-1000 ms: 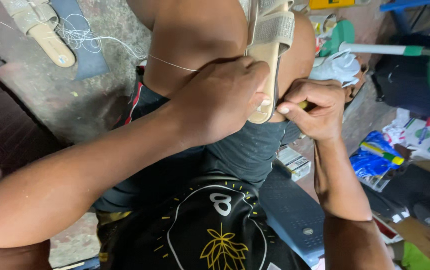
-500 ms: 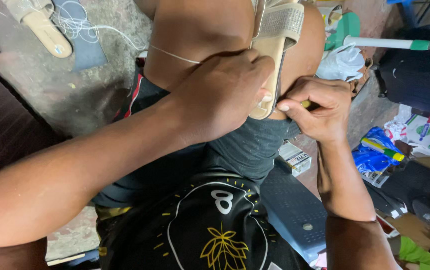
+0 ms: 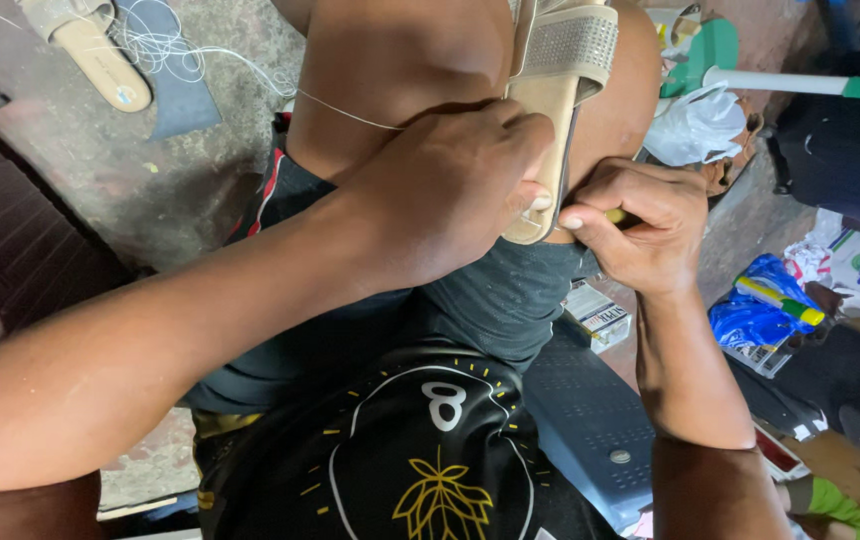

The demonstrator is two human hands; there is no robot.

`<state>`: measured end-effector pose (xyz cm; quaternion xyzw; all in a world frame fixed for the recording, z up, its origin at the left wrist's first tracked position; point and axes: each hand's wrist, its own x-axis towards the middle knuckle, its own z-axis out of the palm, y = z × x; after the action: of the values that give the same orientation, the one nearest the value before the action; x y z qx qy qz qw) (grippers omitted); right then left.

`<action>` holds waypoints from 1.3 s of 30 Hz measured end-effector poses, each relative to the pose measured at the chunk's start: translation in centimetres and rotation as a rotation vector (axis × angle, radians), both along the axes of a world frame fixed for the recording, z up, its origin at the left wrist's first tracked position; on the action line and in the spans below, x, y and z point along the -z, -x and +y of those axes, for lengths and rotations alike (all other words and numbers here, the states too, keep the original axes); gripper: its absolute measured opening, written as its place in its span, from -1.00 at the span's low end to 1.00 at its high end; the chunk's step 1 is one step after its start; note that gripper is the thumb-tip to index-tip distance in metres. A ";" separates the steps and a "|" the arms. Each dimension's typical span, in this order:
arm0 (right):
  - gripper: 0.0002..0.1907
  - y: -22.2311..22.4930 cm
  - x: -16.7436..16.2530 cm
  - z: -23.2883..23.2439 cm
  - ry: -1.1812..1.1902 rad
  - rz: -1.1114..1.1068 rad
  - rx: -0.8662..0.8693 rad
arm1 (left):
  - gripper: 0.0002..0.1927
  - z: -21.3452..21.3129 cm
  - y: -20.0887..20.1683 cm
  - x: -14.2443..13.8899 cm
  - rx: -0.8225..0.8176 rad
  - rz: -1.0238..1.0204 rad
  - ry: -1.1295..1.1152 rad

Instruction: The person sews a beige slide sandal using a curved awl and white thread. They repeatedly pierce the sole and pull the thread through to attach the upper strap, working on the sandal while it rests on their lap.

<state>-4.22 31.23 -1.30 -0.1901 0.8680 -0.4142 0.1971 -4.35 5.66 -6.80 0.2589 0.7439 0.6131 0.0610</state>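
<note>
One beige sandal stands clamped between the person's two knees. The left hand is curled tight around its heel end. The right hand, just beside, pinches one small yellow-handled tool against the sole. A second sandal lies well apart on the floor, beside loose white thread.

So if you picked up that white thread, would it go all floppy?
Probably floppy: away from the knees the thread lies in loose tangled loops on the floor. It looks very light, being so thin. Pulled, it likely goes straight, as the stretch toward the left hand runs taut. The right hand pinches a small yellowish tool by the beige sandal.
</note>
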 end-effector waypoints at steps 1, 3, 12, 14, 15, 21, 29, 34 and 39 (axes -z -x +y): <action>-0.77 0.2 0.0 0.2 -0.011 0.020 -0.028 | -0.81 0.1 0.1 0.1 0.001 0.025 -0.002; -0.79 0.4 0.0 0.5 -0.041 0.048 -0.072 | -0.81 0.1 0.2 0.2 0.017 0.023 -0.033; -0.88 1.0 -0.9 0.5 -0.068 0.022 -0.157 | -0.79 0.3 0.2 0.7 0.037 0.007 -0.037; -0.89 0.8 -1.2 0.0 -0.082 0.035 -0.144 | -0.80 0.4 0.2 1.0 0.031 0.021 -0.038; -0.89 0.8 -1.3 -0.2 -0.078 0.030 -0.151 | -0.80 0.4 0.1 1.0 0.011 0.038 -0.037; -0.87 0.8 -1.4 -0.8 -0.079 0.009 -0.123 | -0.81 0.4 0.6 0.4 -0.012 0.063 -0.042; -0.86 1.0 0.4 1.6 0.021 -0.013 -0.058 | -0.66 -2.6 -2.5 -2.5 -0.050 -0.020 0.137; -0.86 1.2 1.2 1.7 0.046 0.017 -0.071 | -0.85 -4.5 -3.2 -2.9 -0.158 -0.053 -0.084; -0.85 1.1 0.7 1.3 0.028 0.037 -0.086 | -0.85 -4.9 -2.5 -3.4 0.011 -0.885 -0.842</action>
<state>-5.33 32.52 -2.04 -0.2374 0.8567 -0.4138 0.1960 -1.84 0.75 -3.42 -0.0148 0.3403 0.9036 0.2597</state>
